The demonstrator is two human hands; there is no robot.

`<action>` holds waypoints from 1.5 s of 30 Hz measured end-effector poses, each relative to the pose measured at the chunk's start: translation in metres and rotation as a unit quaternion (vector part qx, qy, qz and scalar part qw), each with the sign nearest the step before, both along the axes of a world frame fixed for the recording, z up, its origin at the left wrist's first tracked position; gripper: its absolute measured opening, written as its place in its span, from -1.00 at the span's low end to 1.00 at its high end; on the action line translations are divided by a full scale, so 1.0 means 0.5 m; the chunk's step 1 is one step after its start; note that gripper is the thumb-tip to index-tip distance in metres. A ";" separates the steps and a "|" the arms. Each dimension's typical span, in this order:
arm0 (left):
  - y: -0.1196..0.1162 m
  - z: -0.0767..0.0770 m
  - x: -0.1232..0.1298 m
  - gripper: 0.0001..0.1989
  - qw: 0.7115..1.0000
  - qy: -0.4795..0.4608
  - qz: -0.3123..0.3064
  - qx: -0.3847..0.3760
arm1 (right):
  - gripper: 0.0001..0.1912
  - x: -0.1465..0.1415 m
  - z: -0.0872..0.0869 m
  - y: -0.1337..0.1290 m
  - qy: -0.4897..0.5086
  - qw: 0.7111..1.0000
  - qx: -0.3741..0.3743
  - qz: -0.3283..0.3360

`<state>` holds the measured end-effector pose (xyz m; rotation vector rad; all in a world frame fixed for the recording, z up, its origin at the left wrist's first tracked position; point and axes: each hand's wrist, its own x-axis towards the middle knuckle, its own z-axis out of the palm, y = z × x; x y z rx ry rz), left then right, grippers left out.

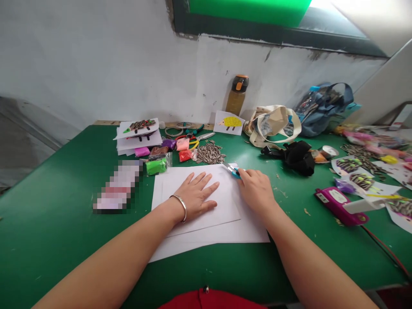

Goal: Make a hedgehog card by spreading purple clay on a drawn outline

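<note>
My left hand (196, 193) lies flat with fingers spread on a sheet of white paper (222, 201), a silver bangle on its wrist. A second white sheet (206, 245) sticks out beneath that one. My right hand (255, 186) rests at the paper's top right edge, gripping a small pair of scissors (232, 169) with blue handles. Their steel blades point left, and the fingers hide part of the handles. The blades lie along the top of the paper.
The green table (64, 223) holds a pile of sunflower seeds (209, 153), packets of coloured clay (156, 166), and seed-decorated hedgehog cards (362, 182). A water bottle (237, 95), canvas bag (272, 126), blue backpack (323, 112) and black cloth (299, 158) stand behind.
</note>
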<state>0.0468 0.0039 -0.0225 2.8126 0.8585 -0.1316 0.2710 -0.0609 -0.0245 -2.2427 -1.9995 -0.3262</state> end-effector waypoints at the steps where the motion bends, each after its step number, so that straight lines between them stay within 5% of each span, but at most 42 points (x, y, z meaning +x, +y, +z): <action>1: 0.000 0.001 0.000 -0.34 1.000 0.000 0.001 0.000 | -0.71 0.002 0.001 -0.002 0.009 1.000 0.009 0.006; 12: 0.002 0.002 -0.003 -0.36 0.999 -0.003 0.029 0.011 | -0.66 0.018 -0.014 -0.059 0.046 0.998 0.032 0.010; 45: 0.000 0.004 -0.001 -0.37 0.999 -0.001 0.035 0.016 | -0.63 0.018 -0.020 -0.029 0.093 0.994 0.055 0.022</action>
